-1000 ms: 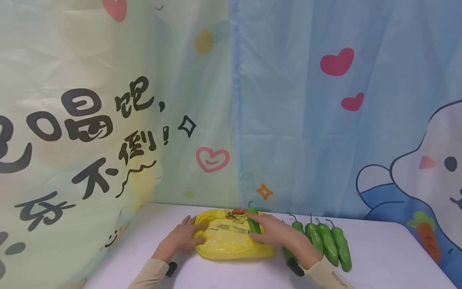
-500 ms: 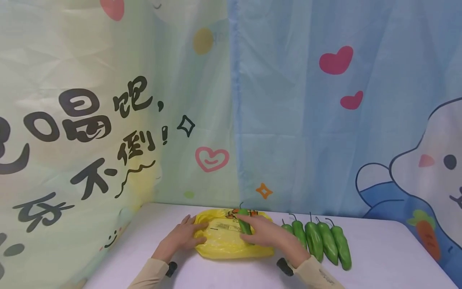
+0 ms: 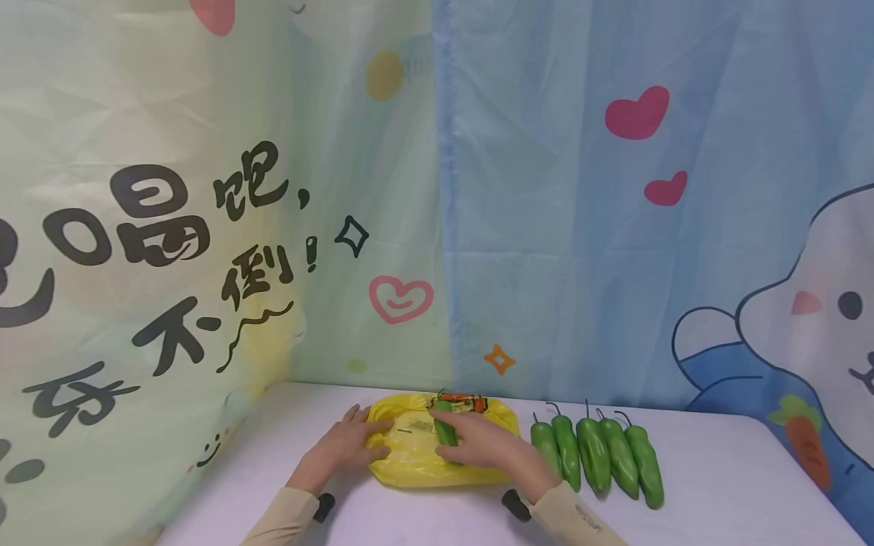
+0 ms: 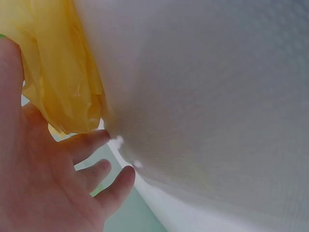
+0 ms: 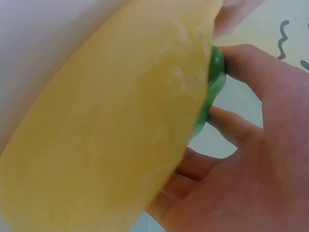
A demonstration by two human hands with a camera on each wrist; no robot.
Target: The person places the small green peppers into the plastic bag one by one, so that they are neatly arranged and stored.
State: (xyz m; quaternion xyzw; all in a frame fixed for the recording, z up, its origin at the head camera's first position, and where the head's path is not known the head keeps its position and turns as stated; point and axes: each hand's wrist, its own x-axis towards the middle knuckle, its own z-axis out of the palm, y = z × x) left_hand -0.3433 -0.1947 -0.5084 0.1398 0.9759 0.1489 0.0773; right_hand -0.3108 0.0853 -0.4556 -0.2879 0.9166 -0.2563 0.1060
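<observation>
A yellow plastic bag (image 3: 423,474) with dark print lies on the white table. At its left end my left hand (image 3: 347,442) rests with fingers spread, touching the bag; in the left wrist view the fingers (image 4: 116,191) are loosely extended beside the yellow plastic (image 4: 63,67). Over the bag's middle, my right hand (image 3: 483,441) pinches a green pepper (image 3: 444,426) between thumb and fingers, its stem pointing away. In the right wrist view the bag hides part of the pepper (image 5: 217,75). Whether the pepper touches the bag is unclear.
Several green peppers (image 3: 594,455) lie in a row on the table, right of the bag, stems toward the back. A printed curtain (image 3: 519,227) hangs right behind the table's rear edge. Dark wrist-worn pieces show below both wrists.
My right hand has carried the pepper leftward across the bag, from its right part to its middle. More of the pepper row is uncovered. My left hand has stayed put.
</observation>
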